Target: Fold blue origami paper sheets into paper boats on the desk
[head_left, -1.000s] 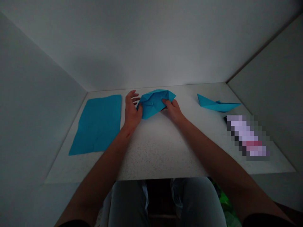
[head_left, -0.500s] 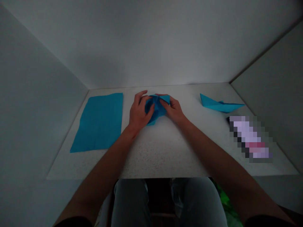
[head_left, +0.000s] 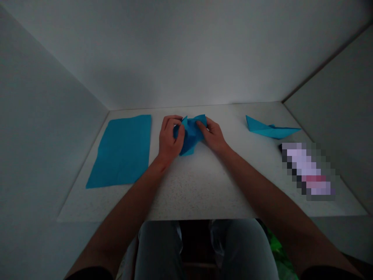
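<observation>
A partly folded sheet of blue paper (head_left: 191, 136) is held between my two hands above the middle of the table. On its left side, my left hand (head_left: 171, 136) pinches an edge between thumb and curled fingers. My right hand (head_left: 213, 133) grips the upper right corner, its thumb on the near face and the other fingers behind. Flaps stand up at the top of the paper, and a point hangs toward me. Parts of its left side are hidden by my left fingers.
Flat on the left of the white table (head_left: 201, 186) lies a blue paper sheet (head_left: 124, 151). A folded blue paper boat (head_left: 272, 130) rests at the back right. In front of it is a blurred-out, phone-like object (head_left: 305, 169). Walls (head_left: 186, 54) enclose the table's back and sides.
My left fingers have closed onto the paper's left edge, where they were spread before. The paper has turned slightly and its top flaps have shifted. My right hand has barely moved.
</observation>
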Demonstrator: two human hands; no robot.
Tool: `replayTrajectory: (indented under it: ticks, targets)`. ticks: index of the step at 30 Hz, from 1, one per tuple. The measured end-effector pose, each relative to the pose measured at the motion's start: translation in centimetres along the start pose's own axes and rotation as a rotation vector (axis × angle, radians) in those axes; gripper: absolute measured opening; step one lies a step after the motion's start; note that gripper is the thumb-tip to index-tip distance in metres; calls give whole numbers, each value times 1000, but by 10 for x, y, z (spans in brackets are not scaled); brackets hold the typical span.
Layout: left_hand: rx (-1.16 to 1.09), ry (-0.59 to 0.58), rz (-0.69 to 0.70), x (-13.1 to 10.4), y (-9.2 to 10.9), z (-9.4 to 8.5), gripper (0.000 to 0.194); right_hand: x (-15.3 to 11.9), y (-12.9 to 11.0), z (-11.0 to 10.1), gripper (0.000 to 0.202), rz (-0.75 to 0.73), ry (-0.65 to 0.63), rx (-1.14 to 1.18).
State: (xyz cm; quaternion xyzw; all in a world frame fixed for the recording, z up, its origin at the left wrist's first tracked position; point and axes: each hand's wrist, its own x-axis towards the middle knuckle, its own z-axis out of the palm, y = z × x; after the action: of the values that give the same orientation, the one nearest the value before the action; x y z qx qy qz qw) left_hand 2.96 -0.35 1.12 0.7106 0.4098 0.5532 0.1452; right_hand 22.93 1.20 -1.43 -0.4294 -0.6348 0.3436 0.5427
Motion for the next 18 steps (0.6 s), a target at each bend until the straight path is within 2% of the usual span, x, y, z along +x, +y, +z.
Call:
replayTrajectory:
  ticks: [2,7,10,14,16,18]
  targets:
    - [-100,76,-97,2,-5,2,25,1,4,-1,53,5,6,-3]
    - [-467,332,-545,12,-30,5,26,3,15,-2,52,68,89,115]
    - [-542,450,-693,16,-47,3,33,5,16,-3,55,109,160,210]
    - [-380,460,-742,15,-59,-2,33,4,10,-2,57,127,173,293]
    - [-323,413,-750,14,-61,-4,31,3,7,-1,59,142,159,323]
    - [-365,324,-760,13,-60,-3,36,3,6,-1,61,160,156,350]
